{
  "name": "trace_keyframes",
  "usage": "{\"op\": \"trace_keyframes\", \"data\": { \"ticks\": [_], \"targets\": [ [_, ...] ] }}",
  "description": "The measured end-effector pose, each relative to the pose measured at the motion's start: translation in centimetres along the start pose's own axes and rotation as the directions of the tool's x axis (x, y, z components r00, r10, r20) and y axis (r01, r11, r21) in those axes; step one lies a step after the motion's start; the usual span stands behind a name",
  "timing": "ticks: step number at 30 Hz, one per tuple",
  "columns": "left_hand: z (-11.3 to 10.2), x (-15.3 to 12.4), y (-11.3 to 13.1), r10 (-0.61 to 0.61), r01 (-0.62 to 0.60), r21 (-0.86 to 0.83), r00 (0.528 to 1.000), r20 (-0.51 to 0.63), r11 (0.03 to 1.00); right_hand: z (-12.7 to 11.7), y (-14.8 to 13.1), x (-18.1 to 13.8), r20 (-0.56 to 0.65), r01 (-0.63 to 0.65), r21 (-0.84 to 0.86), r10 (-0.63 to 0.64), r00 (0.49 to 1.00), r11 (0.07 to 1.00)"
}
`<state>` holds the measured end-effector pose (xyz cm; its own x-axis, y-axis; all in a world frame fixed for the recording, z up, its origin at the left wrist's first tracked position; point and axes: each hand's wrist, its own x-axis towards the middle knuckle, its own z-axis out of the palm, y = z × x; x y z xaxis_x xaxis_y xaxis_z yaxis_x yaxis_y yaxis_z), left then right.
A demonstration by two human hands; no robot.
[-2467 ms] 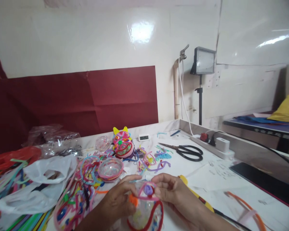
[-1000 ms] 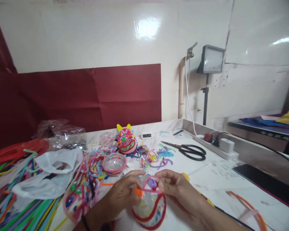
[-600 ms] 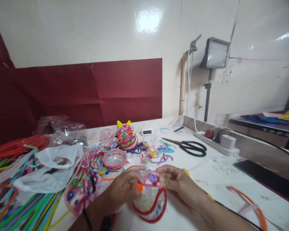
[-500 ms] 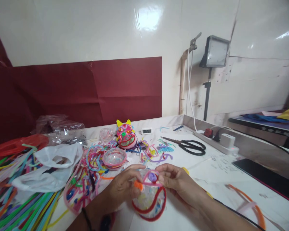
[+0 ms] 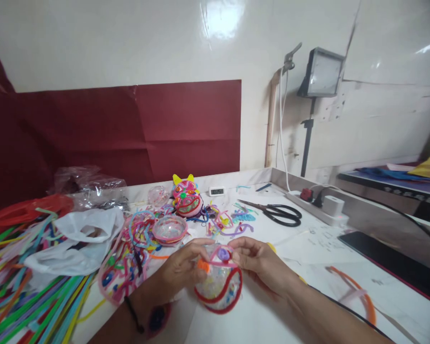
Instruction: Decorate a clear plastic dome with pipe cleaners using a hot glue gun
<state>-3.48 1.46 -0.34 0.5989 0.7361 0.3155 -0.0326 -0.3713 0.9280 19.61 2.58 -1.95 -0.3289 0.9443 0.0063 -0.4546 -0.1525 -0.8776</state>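
A clear round plastic bowl (image 5: 215, 285), trimmed with red fuzzy pipe cleaner in a mouth-like curve, is held up between my two hands. My left hand (image 5: 188, 263) grips its left side, with a small orange pipe-cleaner coil (image 5: 203, 265) by the fingertips. On the bowl's upper part sits a purple coil (image 5: 223, 254) inside a pink pipe-cleaner outline. The thumb and fingers of my right hand (image 5: 252, 255) pinch the bowl's upper right edge beside that coil. Behind stands a colourful pipe-cleaner animal head (image 5: 187, 196) with yellow ears.
Loose pipe cleaners (image 5: 39, 306) and a white plastic bag (image 5: 71, 258) cover the left. Another clear bowl (image 5: 169, 230) sits past my hands. Black-handled scissors (image 5: 275, 212), a power strip (image 5: 317, 210) and a phone (image 5: 390, 263) lie to the right. An orange pipe cleaner (image 5: 361, 291) is nearer.
The view has shifted slightly, so the held bowl sits a little higher and further left in the picture. Both hands keep nearly the same hold on it.
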Motion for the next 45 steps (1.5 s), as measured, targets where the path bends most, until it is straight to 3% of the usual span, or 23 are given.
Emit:
{"op": "trace_keyframes", "data": {
  "ticks": [20, 40, 45],
  "targets": [
    [0.26, -0.07, -0.04, 0.013, -0.013, -0.056, 1.0, 0.002, 0.998, 0.01, -0.3, -0.18, 0.01, 0.004, -0.013, -0.004, 1.0, 1.0],
    [0.11, -0.16, 0.2, -0.03, 0.03, 0.015, 1.0, -0.009, 0.999, -0.01, -0.6, -0.19, 0.046, 0.007, -0.042, -0.005, 0.999, 0.999],
    [0.22, 0.02, -0.21, -0.01, 0.009, -0.043, 1.0, -0.011, 0.999, -0.06, -0.58, -0.21, 0.033, 0.016, -0.031, -0.015, 0.999, 0.999]
  ]
}}
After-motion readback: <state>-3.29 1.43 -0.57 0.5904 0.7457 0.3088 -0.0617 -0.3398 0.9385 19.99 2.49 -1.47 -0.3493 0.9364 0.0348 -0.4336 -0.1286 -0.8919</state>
